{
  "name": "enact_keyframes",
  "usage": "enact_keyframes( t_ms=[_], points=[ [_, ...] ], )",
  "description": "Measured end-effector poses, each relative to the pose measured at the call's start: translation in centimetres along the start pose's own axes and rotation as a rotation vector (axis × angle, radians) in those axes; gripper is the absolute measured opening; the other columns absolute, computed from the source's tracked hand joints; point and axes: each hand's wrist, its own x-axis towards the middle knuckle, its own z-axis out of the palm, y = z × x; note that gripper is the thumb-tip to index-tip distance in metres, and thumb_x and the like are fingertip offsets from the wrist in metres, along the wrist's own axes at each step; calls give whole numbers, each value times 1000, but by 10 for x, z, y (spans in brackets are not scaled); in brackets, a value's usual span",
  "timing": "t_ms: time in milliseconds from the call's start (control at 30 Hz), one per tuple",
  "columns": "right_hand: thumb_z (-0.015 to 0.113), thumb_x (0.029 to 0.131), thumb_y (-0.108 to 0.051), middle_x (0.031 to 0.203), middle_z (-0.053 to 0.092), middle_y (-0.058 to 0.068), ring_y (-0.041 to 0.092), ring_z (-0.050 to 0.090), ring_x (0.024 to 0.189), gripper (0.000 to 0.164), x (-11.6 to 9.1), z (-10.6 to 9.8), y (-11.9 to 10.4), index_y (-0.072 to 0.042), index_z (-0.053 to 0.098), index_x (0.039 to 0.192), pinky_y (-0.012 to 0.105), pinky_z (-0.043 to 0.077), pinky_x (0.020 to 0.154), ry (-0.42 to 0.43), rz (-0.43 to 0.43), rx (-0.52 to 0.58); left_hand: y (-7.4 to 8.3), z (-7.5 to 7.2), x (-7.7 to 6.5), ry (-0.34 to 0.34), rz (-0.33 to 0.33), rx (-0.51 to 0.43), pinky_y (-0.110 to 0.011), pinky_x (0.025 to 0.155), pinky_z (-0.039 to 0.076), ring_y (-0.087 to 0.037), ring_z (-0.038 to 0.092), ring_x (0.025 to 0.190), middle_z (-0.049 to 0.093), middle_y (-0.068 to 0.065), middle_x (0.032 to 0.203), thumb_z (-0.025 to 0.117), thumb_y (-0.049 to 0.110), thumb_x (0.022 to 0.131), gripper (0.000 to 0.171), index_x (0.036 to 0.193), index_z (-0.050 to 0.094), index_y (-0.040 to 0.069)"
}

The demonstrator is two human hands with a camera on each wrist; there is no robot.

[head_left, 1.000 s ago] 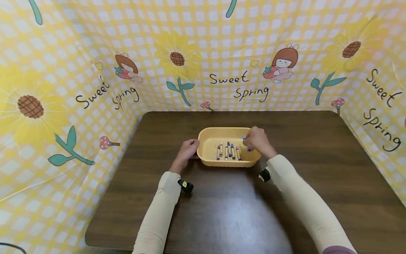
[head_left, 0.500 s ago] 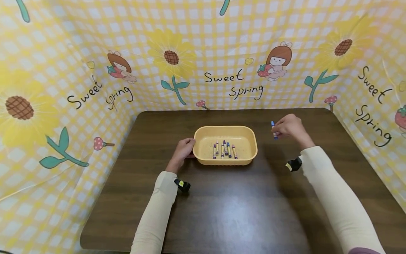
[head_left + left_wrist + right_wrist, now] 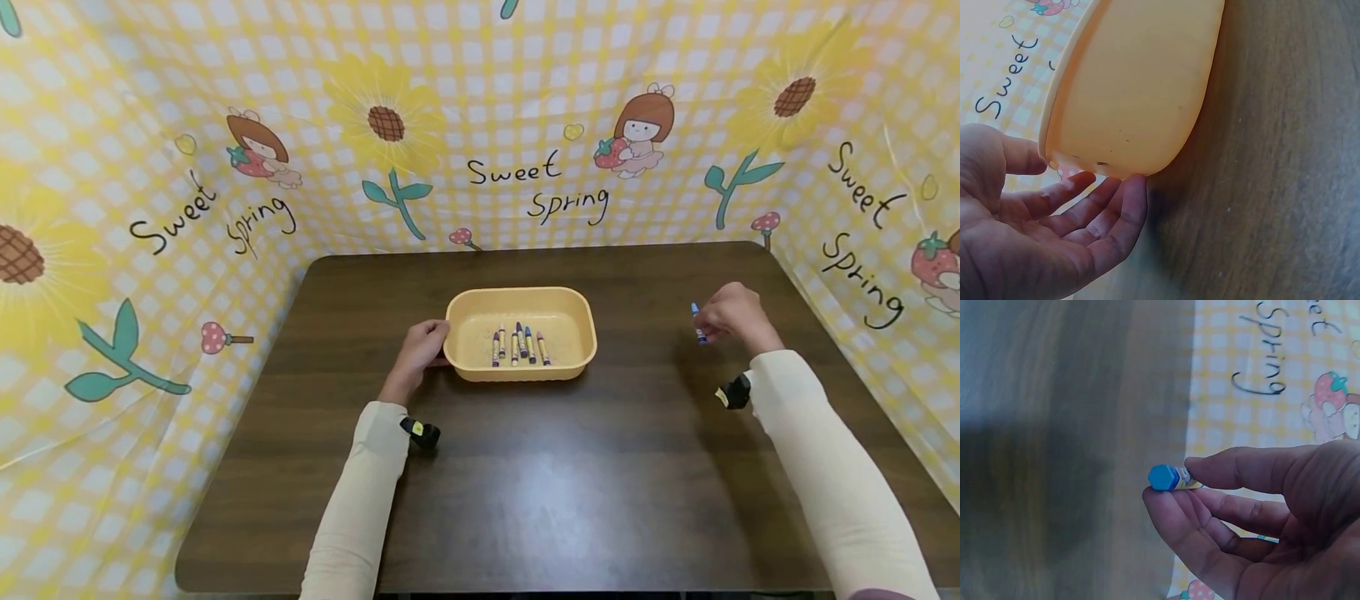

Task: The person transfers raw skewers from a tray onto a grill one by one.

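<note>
A blue crayon (image 3: 695,310) with a paper wrapper is pinched between the thumb and fingers of my right hand (image 3: 737,317), over the right part of the table. In the right wrist view the flat blue end of this crayon (image 3: 1162,477) points toward the camera. My left hand (image 3: 417,352) grips the left end of a yellow plastic tray (image 3: 581,371). In the left wrist view the thumb is at the rim of the tray (image 3: 1129,87) and curled fingers touch its end wall. Several wrapped crayons (image 3: 521,344) lie side by side in the tray.
The dark wooden table (image 3: 525,500) has rounded corners. A yellow checked cloth (image 3: 510,100) with flowers and lettering hangs along its back and sides. Black wrist cameras (image 3: 422,433) sit at both cuffs.
My right hand has lifted the blue crayon out of the tray and carried it to the right. The left hand stays at the tray's left end. The head view has shifted slightly.
</note>
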Motion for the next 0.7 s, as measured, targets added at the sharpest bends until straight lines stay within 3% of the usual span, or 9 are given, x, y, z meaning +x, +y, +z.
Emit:
enact_keyframes(
  t_ms=[233,467,700],
  points=[
    [64,76,0,50,63,0,15,65,47,16,2,4,22,0,66,60,26,57,53,15,-56,-25,3,0,0,9,1,-1,-34,79,62,-22,66,89,61,-19,128,48,32,107,46,141,55,2],
    [65,73,0,51,62,4,17,66,47,8,5,19,39,3,63,66,34,61,56,1,-8,-46,3,0,-2,15,-21,18,-42,90,60,-21,66,89,61,-17,129,48,34,107,46,142,55,5],
    [63,75,1,52,60,5,18,65,46,14,3,29,43,-3,54,64,34,60,54,0,-12,-45,2,0,-1,9,-15,12,-37,84,62,-21,67,90,61,-17,130,48,34,107,46,142,56,5]
  ],
)
